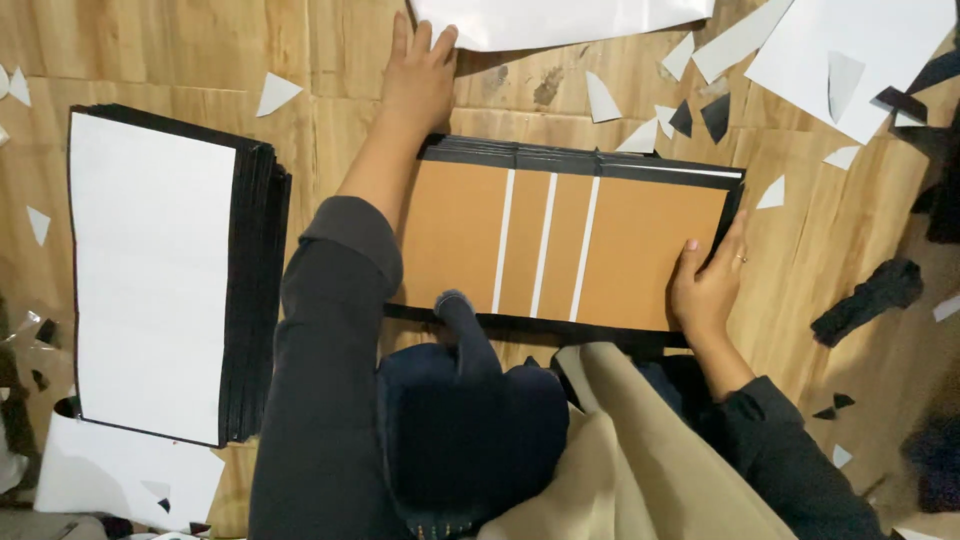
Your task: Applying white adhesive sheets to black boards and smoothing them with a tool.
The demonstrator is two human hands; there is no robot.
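A brown cardboard cover with three white strips lies on a stack of black-edged sheets on the wooden floor. My right hand rests on the cover's right edge, fingers spread over the corner. My left hand lies flat on the floor just beyond the stack's far left corner, fingers apart and holding nothing. My left forearm crosses over the cover's left end.
A tall stack of black sheets topped with white sits at the left. White paper sheets and scattered paper scraps lie at the back and right. A dark cloth lies at the right. My knees fill the near edge.
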